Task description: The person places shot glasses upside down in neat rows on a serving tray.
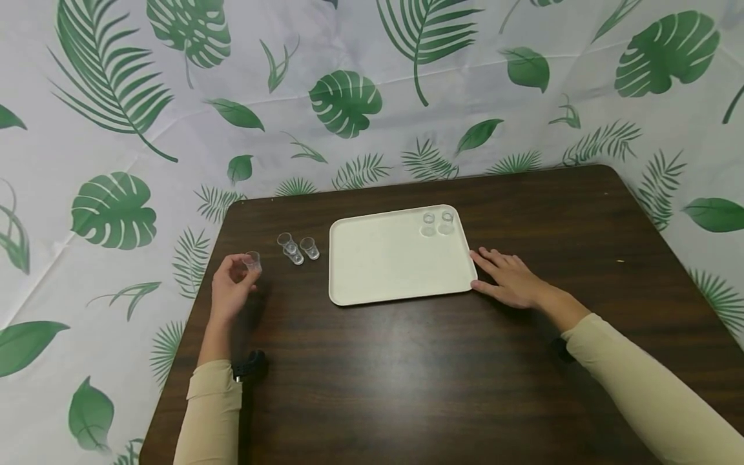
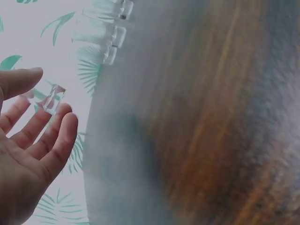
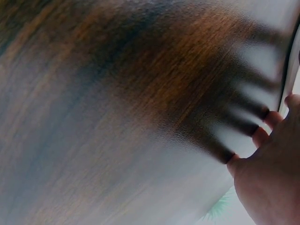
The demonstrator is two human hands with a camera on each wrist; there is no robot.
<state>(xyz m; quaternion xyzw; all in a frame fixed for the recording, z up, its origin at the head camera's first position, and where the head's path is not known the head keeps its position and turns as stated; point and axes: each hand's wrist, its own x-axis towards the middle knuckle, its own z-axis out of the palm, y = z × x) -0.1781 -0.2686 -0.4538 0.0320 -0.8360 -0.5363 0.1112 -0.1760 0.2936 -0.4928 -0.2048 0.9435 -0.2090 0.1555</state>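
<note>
At the left side of the table, my left hand [image 1: 229, 289] pinches a small clear shot glass [image 1: 253, 261] between thumb and fingertips, above the tabletop. The left wrist view shows this glass [image 2: 50, 100] tilted beside the fingers. Three similar clear glasses [image 1: 310, 248] stand close together between that hand and a cream-coloured tray [image 1: 389, 258]. Two more glasses [image 1: 447, 219] are in the tray's far right corner. My right hand [image 1: 508, 279] lies with fingers spread, its thumb and a fingertip touching the tray's right edge.
The dark wood-grain table [image 1: 372, 374] has rounded far corners. Behind and left of it hangs a white cloth [image 1: 279, 123] printed with green leaves. A tiny yellowish scrap [image 1: 620, 261] lies on the right part of the table.
</note>
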